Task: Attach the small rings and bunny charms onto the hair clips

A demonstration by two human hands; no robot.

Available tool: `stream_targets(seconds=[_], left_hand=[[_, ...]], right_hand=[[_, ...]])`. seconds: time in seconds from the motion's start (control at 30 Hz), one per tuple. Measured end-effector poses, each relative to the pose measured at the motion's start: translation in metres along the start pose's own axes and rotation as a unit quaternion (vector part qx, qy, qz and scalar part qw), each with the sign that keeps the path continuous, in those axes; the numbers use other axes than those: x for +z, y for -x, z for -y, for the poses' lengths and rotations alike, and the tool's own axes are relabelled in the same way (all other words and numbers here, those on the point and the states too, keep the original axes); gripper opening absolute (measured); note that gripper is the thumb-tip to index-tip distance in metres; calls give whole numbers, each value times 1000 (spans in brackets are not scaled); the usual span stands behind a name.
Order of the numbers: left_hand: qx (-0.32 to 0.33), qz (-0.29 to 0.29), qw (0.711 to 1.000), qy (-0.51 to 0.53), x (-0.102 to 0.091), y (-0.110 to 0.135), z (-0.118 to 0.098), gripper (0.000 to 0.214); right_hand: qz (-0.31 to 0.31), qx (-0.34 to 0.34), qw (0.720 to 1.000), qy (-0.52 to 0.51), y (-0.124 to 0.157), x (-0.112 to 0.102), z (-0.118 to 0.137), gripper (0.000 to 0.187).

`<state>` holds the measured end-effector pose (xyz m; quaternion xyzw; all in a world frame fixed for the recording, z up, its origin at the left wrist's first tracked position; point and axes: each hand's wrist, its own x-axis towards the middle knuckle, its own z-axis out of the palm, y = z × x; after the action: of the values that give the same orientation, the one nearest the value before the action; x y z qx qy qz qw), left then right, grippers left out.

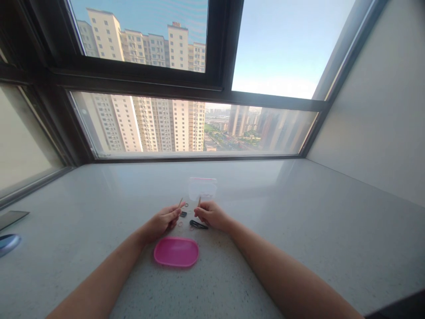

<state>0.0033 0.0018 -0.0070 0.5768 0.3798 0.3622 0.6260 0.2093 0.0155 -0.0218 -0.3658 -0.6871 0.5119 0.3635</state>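
My left hand (165,218) is closed in a pinch on a slim beige piece (180,202), whose tip points up and away. Opposite it, my right hand (210,213) grips another slim beige piece (199,202), held nearly upright; its exact kind is too small to tell. Between the hands lie a small dark clip (183,214), a dark hair tie (186,205) and a pale hair tie (180,224). A black snap hair clip (198,224) rests just below my right fingers. Nearest to me sits a pink oval tray (176,239).
A clear zip bag (203,187) lies flat beyond the hands on the speckled white counter (282,212). Far left are a dark flat object (12,218) and a shiny bluish rounded object (9,244). A dark-framed window (195,158) bounds the back, and a white wall (372,115) the right.
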Motion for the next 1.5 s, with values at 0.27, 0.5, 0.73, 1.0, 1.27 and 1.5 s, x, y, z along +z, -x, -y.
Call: stream_targets(seconds=[0.27,0.5,0.73,1.0,1.27,1.5], left_hand=[[26,-12,999,-33,-4,-6,4,50],[17,9,999,-43,-4,-4,0,29],[4,18,1000,-6,-3,-5,-2,28],[23,-3,1000,-19,-3,-7,0,27],[12,-6,999,-36,-4,-7,-1,34],[15,10,1000,-22,-5,-8,2,35]], right_hand=[[18,3,1000,-19,3,0,5,37],[5,2,1000,21,0,-2,4,41],[19,-15,1000,1,2,1,14,36],[12,-31,999,-22,-2,2,4,33],[26,17,999,-36,-1,2,-3,39],[41,17,998,-39,-1,1,-3,35]])
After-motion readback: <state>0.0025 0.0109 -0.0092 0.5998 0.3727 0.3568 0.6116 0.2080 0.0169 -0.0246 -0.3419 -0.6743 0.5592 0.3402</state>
